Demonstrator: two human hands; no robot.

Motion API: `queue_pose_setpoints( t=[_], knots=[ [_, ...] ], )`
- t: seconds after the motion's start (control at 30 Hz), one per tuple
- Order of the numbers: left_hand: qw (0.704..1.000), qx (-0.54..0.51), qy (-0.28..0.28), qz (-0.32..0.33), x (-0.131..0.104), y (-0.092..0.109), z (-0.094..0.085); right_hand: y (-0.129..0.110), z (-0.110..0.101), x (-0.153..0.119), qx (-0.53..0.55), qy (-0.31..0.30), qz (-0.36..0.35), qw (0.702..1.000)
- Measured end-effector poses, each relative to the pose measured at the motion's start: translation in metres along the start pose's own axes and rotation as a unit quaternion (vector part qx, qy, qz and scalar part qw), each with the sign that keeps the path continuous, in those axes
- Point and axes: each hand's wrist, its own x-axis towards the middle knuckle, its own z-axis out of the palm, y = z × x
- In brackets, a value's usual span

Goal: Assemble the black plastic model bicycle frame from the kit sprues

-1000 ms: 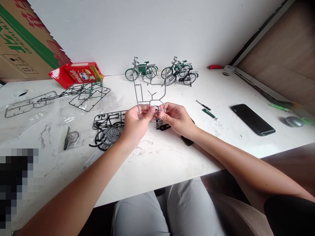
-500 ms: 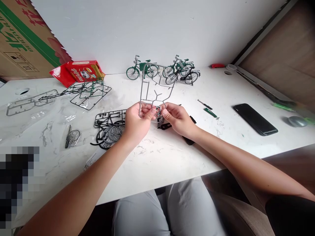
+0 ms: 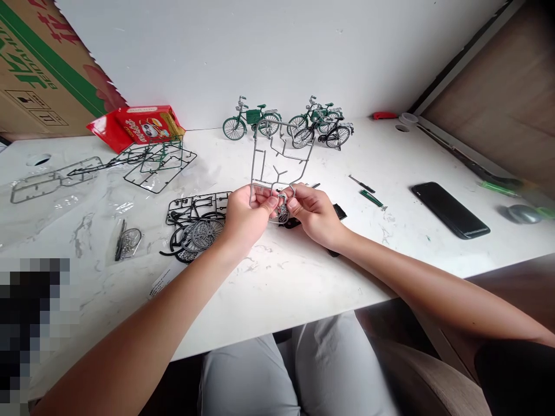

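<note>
A grey plastic sprue frame (image 3: pixel 252 159) stands upright between my hands, held above the table by its near end. My left hand (image 3: pixel 249 216) pinches it at the lower left, thumb and fingers closed. On the other side, the fingers of my right hand (image 3: pixel 318 216) close at the sprue's lower right. Between the two thumbs sits a small grey part (image 3: pixel 283 208); whether it is still joined to the sprue I cannot tell. Behind the sprue stand model bicycles, a green one (image 3: pixel 234 127) and a black one (image 3: pixel 337 137) among them.
Black wheels and parts (image 3: pixel 202 234) lie left of my hands, near a small bag of metal pieces (image 3: pixel 130 242). Empty sprues (image 3: pixel 160 179) and a red packet (image 3: pixel 150 128) are farther left. To the right are a screwdriver (image 3: pixel 367 188), a phone (image 3: pixel 451 210) and a mouse (image 3: pixel 523 214).
Both hands and the sprue have shifted slightly right and toward me. The grip of each hand looks the same.
</note>
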Motion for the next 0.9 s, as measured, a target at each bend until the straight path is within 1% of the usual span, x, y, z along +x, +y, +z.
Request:
queue_pose_setpoints(
  t=[0.07,0.13,0.17,0.23,0.3,0.33,0.4,0.47,0.57,0.67,0.8,0.9],
  knots=[
    [1.000,0.002,0.008,0.001,0.003,-0.001,-0.002,-0.007,0.004,-0.005,-0.007,-0.011,-0.018,1.000],
    [1.000,0.009,0.009,0.009,0.007,0.000,-0.007,-0.014,0.007,-0.009,-0.013,-0.068,-0.031,0.997],
    [1.000,0.015,0.002,0.018,0.009,0.001,-0.009,-0.016,0.008,-0.010,-0.001,-0.068,-0.031,0.997],
    [0.999,0.022,-0.019,0.043,0.012,0.003,-0.014,-0.018,0.008,-0.008,0.030,-0.041,-0.013,0.999],
    [0.997,0.023,-0.027,0.066,0.015,0.005,-0.017,-0.016,0.004,-0.002,0.078,-0.021,0.015,0.997],
    [0.997,0.020,-0.027,0.072,0.016,0.005,-0.018,-0.014,0.002,0.001,0.104,-0.002,0.023,0.994],
    [0.997,0.013,-0.026,0.071,0.016,0.004,-0.018,-0.010,-0.003,0.007,0.121,0.028,0.037,0.992],
    [0.998,0.003,-0.017,0.061,0.015,0.001,-0.016,-0.008,-0.008,0.012,0.112,0.049,0.051,0.991],
    [0.999,-0.008,-0.012,0.049,0.014,-0.003,-0.015,-0.006,-0.012,0.014,0.086,0.076,0.046,0.992],
    [0.999,-0.007,-0.020,0.050,0.014,-0.006,-0.015,-0.003,-0.013,0.013,0.064,0.083,0.035,0.994],
    [0.998,0.006,-0.021,0.054,0.016,-0.007,-0.016,0.003,-0.015,0.015,0.036,0.070,0.019,0.997],
    [0.998,0.011,-0.021,0.061,0.017,-0.007,-0.017,-0.003,-0.021,0.019,-0.031,0.083,-0.020,0.996]
  ],
)
